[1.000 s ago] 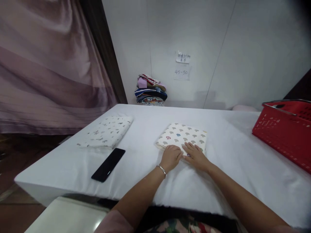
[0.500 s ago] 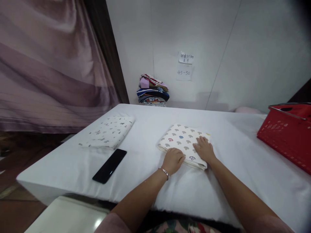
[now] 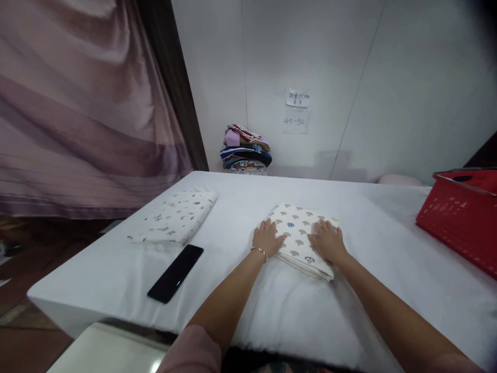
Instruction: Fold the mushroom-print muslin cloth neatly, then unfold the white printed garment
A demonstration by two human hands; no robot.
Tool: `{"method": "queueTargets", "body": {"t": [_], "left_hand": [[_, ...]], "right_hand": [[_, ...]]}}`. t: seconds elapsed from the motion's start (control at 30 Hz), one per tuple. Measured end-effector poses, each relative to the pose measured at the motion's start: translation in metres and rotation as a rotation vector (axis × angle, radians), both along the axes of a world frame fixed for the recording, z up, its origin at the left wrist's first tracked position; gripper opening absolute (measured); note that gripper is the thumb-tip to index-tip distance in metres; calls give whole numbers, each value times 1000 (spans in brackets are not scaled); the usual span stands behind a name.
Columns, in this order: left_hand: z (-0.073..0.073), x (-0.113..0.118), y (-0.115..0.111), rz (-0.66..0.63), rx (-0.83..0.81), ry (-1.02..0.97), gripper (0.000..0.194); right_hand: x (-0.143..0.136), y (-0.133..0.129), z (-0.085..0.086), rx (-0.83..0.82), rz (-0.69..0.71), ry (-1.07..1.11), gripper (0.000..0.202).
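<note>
A folded white cloth (image 3: 297,233) with grey mushroom prints lies in front of me on the white-covered table (image 3: 236,300). My left hand (image 3: 267,238), a bracelet at its wrist, rests on the cloth's left edge with fingers spread. On the right side of the same cloth lies my right hand (image 3: 327,240), palm down, its fingers apart. Neither hand grips anything. The cloth's layered near edge shows between my arms.
Another folded cloth (image 3: 176,216) with small leaf-like prints lies at the left. Nearer me is a black phone (image 3: 176,273). A red basket (image 3: 460,217) stands at the right edge. Folded fabrics (image 3: 246,150) are stacked behind the table, by the wall.
My left hand has moved from the cloth's near edge to its left edge, and its fingers have spread. The right hand stays on the cloth's right side. The view has tilted slightly up.
</note>
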State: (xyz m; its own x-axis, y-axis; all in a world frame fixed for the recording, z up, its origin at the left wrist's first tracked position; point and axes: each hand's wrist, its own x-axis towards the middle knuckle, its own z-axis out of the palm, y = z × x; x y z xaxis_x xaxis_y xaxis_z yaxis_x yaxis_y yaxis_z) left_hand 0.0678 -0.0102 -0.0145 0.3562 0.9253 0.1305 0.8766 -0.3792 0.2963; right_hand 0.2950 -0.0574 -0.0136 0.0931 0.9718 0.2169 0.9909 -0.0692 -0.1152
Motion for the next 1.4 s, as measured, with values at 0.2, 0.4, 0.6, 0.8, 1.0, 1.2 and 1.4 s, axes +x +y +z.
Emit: {"method": "queueTargets", "body": {"t": [0.2,0.4,0.6,0.8,1.0,1.2,1.4], "left_hand": [[0,2,1,5,10,10,59],[1,1,-1,12,2,22,59],[-1,1,0,5,4,34,59],[1,0,2,3,11,44,57],[10,2,1,25,-83,116,63],[12,3,4,23,-113,136,67],[22,7,-14,68,-152,139,64]], "right_hand": [[-40,41,32,41,184,19,60],[-41,71,9,-88,175,31,61],[-31,74,-12,-64,187,45,60],[-35,74,3,-127,177,112,56],[-29,31,18,-232,183,162,51],[0,-42,-1,-67,-103,304,56],[8,-56,-21,67,-289,692,67]]}}
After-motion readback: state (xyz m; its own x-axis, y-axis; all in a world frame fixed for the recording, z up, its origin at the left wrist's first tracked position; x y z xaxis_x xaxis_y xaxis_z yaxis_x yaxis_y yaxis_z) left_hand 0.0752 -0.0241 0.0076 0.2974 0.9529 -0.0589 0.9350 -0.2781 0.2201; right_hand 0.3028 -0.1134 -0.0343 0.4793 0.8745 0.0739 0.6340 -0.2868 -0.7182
